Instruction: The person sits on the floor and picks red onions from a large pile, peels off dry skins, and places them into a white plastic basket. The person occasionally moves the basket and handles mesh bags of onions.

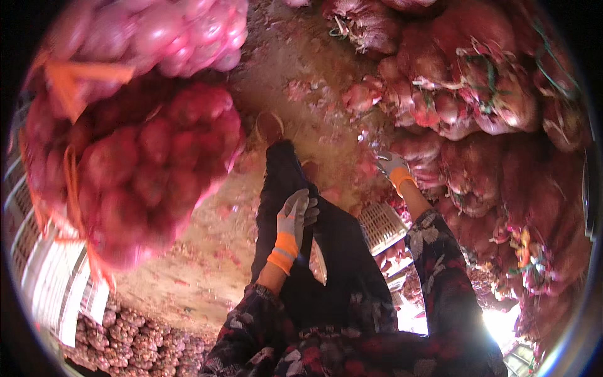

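My left hand [297, 213], in a grey work glove with an orange cuff, hangs in front of my dark trousers [341, 259]. Its fingers are loosely bent, with nothing visible in them. My right hand [395, 167], gloved the same way, is held out beside stacked mesh sacks of red onions [476, 174]. Its fingers look apart and hold nothing I can see; whether they touch a sack I cannot tell. Over on the left, a red mesh sack of onions [155, 169] sits beneath a paler pink one [188, 33].
Onion skins litter the earthen floor [207, 264] around my shoes [271, 127]. A plastic crate [382, 227] stands near my right leg. White slatted crates [54, 282] are at the left edge, loose onions [136, 346] at lower left. Orange strapping [73, 188] hangs by the left sacks.
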### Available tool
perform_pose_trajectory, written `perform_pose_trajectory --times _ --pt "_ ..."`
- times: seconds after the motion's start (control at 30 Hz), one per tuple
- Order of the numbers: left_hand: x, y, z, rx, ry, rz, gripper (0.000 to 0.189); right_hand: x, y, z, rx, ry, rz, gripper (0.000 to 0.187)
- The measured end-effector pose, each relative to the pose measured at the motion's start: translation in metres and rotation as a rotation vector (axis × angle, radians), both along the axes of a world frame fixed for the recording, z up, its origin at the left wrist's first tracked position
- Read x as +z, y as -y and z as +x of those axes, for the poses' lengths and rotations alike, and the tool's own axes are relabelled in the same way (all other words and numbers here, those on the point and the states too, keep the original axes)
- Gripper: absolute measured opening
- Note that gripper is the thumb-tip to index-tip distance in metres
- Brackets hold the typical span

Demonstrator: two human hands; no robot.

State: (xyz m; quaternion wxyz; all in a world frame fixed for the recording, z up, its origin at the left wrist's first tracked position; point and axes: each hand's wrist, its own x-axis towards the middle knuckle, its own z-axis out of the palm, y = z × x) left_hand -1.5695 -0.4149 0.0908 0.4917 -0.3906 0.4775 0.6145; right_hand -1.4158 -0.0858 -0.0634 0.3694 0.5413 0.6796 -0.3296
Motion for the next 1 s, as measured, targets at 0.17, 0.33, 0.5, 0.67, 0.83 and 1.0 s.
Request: perform_pose_trajectory --times 0.17,0.33,0.5,0.67,0.83,1.0 --pt "-0.112 -0.048 -0.031 0.121 0.027 0.060 0.037 -0.050 -0.022 -0.107 0.843 0.068 0.327 0.063" --pt "-0.166 -0.078 -0.044 -0.067 0.082 -0.021 0.039 -0.139 -0.041 -0.149 1.434 0.150 0.344 0.076" --pt "-0.163 -0.127 -0.069 0.085 0.086 0.213 0.041 -0.194 -0.046 -0.190 1.410 0.357 0.270 0.075" --pt "-0.174 -0.118 -0.063 0.146 0.200 0.122 0.043 -0.235 -0.036 -0.230 1.346 0.361 0.216 0.082" --pt "-0.182 -0.132 -0.083 0.193 0.270 0.222 0.045 -0.217 -0.097 -0.246 0.699 0.245 0.001 0.087" --pt "-0.191 -0.125 -0.081 0.312 0.324 0.157 0.046 -0.220 -0.082 -0.202 0.447 -0.073 -0.114 0.085"
